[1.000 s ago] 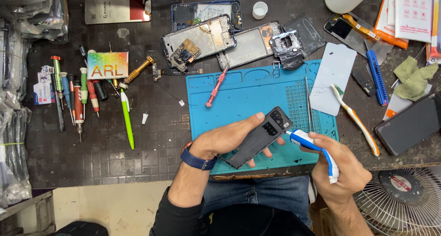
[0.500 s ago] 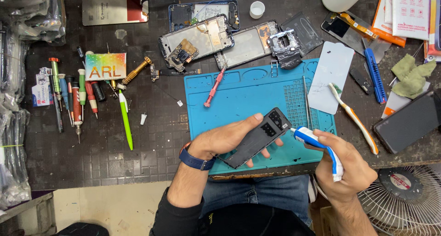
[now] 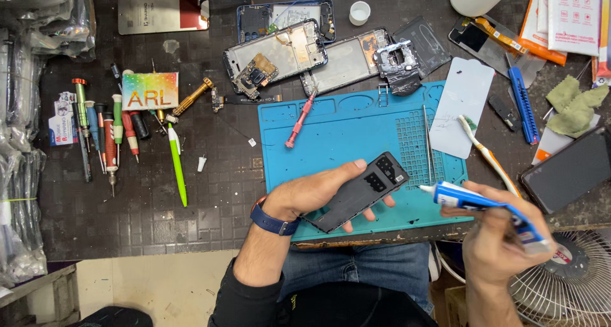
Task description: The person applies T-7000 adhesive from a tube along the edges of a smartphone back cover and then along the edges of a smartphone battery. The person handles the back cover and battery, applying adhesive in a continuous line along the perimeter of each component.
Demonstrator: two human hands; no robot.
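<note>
Here, nearest first, as I read the head view from my remote seat:

Left hand: my left hand (image 3: 312, 196) is closed around a dark phone back cover (image 3: 356, 192), thumb on top and fingers beneath, holding it tilted just above the near edge of the blue work mat (image 3: 344, 129); I judge this keeps its inner face turned up towards me.

Right hand: my right hand (image 3: 503, 244) grips a blue and white glue tube (image 3: 484, 203), nozzle pointing left at the cover's camera end, near it but not touching.

Where the cover is: in the air over the mat's front edge, between my two hands.

Mat: a pink screwdriver (image 3: 299, 122) lies on its upper left part and thin tweezers (image 3: 428, 145) on the gridded part, probably kept within reach.

Right of the mat: a toothbrush (image 3: 487, 155) rests partly on a pale film sheet (image 3: 463, 107); a dark phone (image 3: 566, 171) lies near the table edge.

Left side: a row of screwdrivers (image 3: 105, 133) and a green pen (image 3: 177, 168) lie on the table (image 3: 210, 199).

Far side: opened phone frames (image 3: 277, 56) lie side by side beyond the mat.
</note>
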